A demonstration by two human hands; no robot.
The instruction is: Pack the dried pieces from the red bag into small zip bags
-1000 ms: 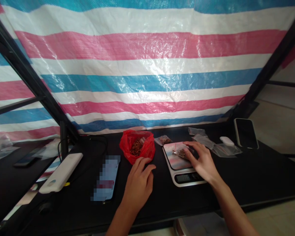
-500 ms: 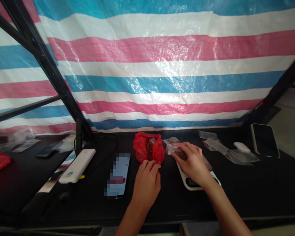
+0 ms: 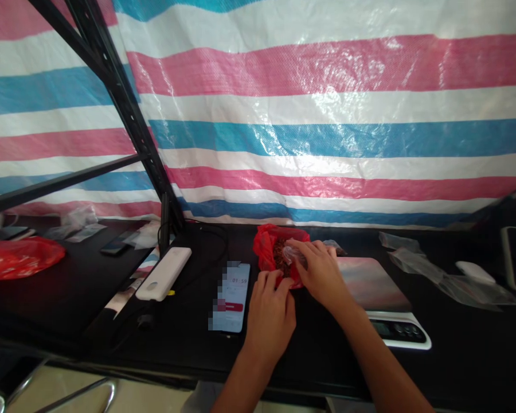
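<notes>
A red plastic bag point(image 3: 264, 248) stands with its mouth spread, and small brown dried bits point(image 3: 280, 252) show inside. My left hand point(image 3: 272, 307) has its fingers curled over the bag's front rim. Reaching in from the right, my right hand point(image 3: 324, 272) has closed its fingers at a small clear plastic piece point(image 3: 290, 253) among the bits; its exact kind is unclear. Behind that hand, part of a clear plastic bag point(image 3: 336, 246) shows. Right of the hand lies a kitchen scale point(image 3: 376, 281) with a metallic plate and a white front panel.
Left of the red bag lie a lit phone point(image 3: 234, 298) and a white power bank point(image 3: 165, 274). Flat clear bags point(image 3: 442, 281) and a white mouse-like object point(image 3: 475, 271) are at the right. A black metal post point(image 3: 129, 115) rises at the left before striped sheeting.
My right hand has left the clear bag by the scale and moved left into the red bag. My left hand stays at the red bag's rim. The view has turned left.
</notes>
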